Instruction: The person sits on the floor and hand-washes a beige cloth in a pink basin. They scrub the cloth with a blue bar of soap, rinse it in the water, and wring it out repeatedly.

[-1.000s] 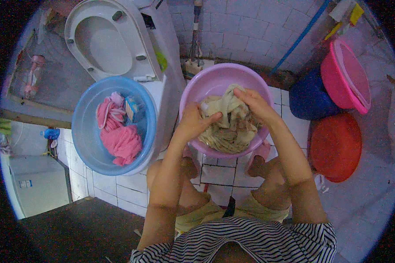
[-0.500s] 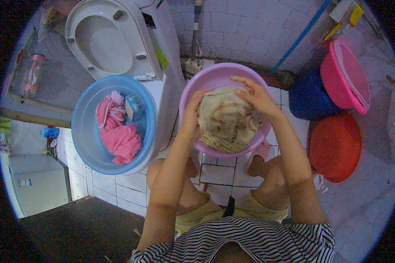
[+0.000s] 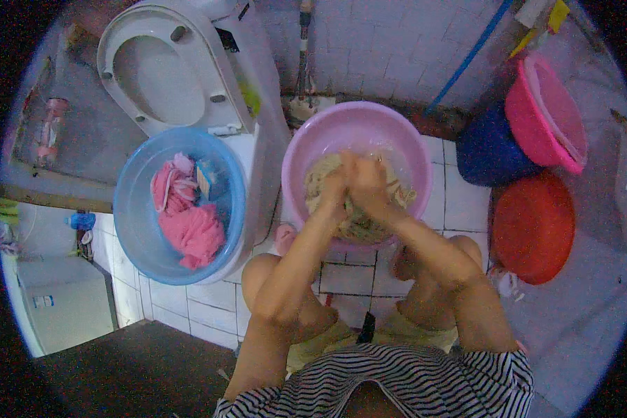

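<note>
Inside the pink basin (image 3: 348, 129), beige cloth (image 3: 360, 224) looks soft, probably heavy if soaked, best held by folds; left hand (image 3: 334, 188) and right hand (image 3: 369, 185) too blurred to tell grip.

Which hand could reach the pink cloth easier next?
Probably the left hand: it's nearer the blue tub where the pink cloth lies. The right hand is farther off, beyond the left. Both are blurred, at the tan cloth.

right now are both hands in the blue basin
No, the left hand and right hand are at the beige cloth in the lilac basin.
</note>
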A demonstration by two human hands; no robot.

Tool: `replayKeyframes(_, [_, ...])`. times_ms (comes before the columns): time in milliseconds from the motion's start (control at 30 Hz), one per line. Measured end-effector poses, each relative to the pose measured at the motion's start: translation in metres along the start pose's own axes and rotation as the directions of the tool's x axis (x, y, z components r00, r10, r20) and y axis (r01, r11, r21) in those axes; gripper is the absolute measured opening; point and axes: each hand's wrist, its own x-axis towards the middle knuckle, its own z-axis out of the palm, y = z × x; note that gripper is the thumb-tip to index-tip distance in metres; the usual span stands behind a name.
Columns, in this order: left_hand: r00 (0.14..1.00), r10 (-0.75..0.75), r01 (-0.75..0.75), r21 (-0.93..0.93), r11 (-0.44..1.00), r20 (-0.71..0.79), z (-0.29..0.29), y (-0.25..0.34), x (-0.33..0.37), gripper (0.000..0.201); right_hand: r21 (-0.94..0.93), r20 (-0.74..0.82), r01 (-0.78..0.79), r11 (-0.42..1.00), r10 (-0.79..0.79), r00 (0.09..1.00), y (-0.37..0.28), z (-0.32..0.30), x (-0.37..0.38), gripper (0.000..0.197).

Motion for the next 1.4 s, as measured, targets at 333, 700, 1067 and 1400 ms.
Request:
replayKeyframes(333, [0.988,0.157,-0.157,0.099,0.983,0.012,0.026,0.009,-0.046,0.042,0.163,-0.001,0.010,0.987,-0.010,1.000,0.006,0.004,-0.006,0.030])
replayKeyframes(700, [0.990,0.130,-0.135,0.118,0.984,0.047,0.020,-0.003,-0.026,0.047,0.272,0.089,-0.319,0.908,0.306,0.948,0.007,-0.021,0.032,0.048])
replayKeyframes(1067, [0.927,0.256,-0.273,0.026,0.962,0.276,-0.009,-0.048,0.023,0.059,0.141,0.178,-0.326,0.935,0.300,0.937,0.013,-0.035,0.038,0.044])
replayKeyframes(1400, [0.988,0.080,-0.099,0.137,0.986,0.135,0.009,0.000,-0.006,0.041,0.233,0.041,-0.165,0.958,0.160,0.986,0.034,-0.024,0.043,0.038])
